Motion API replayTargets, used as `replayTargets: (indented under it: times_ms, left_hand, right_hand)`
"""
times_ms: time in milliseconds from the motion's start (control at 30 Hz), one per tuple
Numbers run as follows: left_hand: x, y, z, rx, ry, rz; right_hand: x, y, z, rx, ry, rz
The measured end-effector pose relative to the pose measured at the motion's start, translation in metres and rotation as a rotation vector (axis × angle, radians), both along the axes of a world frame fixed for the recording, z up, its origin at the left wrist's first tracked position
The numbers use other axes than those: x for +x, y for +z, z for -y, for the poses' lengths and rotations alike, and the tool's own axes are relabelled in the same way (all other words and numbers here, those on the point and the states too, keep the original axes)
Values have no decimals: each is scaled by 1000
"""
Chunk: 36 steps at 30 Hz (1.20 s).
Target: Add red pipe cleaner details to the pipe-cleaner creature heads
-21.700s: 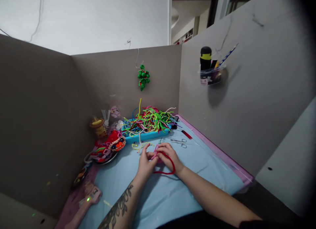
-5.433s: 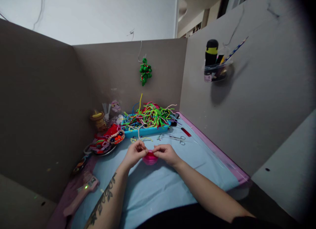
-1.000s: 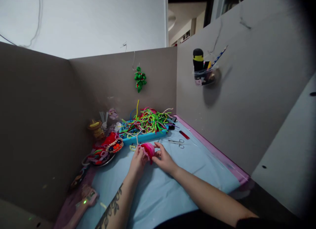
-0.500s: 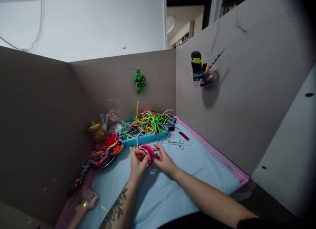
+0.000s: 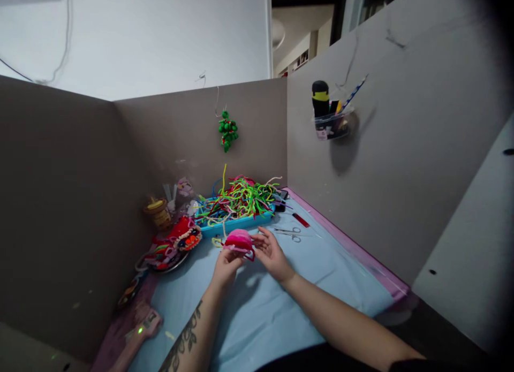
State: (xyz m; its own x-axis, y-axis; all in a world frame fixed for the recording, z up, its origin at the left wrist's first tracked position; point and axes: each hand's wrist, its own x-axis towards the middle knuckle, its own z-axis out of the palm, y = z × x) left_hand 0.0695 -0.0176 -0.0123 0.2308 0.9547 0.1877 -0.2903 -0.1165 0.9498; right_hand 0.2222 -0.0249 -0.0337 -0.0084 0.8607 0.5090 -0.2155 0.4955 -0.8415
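Note:
A small dome wound from pink and red pipe cleaner [image 5: 239, 240] is held above the light blue mat [image 5: 281, 302]. My left hand [image 5: 225, 265] pinches it from below. My right hand [image 5: 272, 252] is beside it on the right, fingers partly spread, fingertips touching the dome's edge. Just behind, a blue tray [image 5: 235, 222] holds a heap of green, red, yellow and blue pipe cleaners [image 5: 236, 195].
Small scissors [image 5: 289, 232] and a red strip [image 5: 300, 220] lie right of the tray. Finished colourful pieces on a plate [image 5: 171, 246], a yellow spool [image 5: 156, 211] and a pink glue gun [image 5: 134, 329] sit at left. Cardboard walls enclose three sides; a tool cup [image 5: 331, 120] and green ornament [image 5: 227, 130] hang there.
The pink dome has been turned in my hands and lifted slightly. My right fingers have loosened and spread from it.

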Motion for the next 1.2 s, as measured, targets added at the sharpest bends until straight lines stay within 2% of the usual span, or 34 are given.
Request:
replayTargets:
  times_ms: [100,233,433,600,800,933,1067,1200]
  left_hand:
    - [-1,7,1,-31,-93,187]
    - [-3,11,2,-68,-130,277]
    - [-7,10,4,-121,-165,402]
    - [-13,13,2,-128,-108,515]
    - [-21,16,-4,-175,13,566]
    - [-21,14,-8,-206,48,567]
    - [-18,12,-10,-263,106,511]
    - [-16,10,-11,-311,132,461]
  right_hand:
    - [3,0,2,14,-96,122]
    - [2,2,4,97,-204,396]
    - [-2,4,10,191,-211,571]
    - [-2,1,9,201,-178,665]
    - [3,-8,-3,16,-262,635]
    - [6,-11,-7,-37,-281,600]
    - [8,-9,-8,-97,-317,373]
    - [9,-6,-8,-86,-319,166]
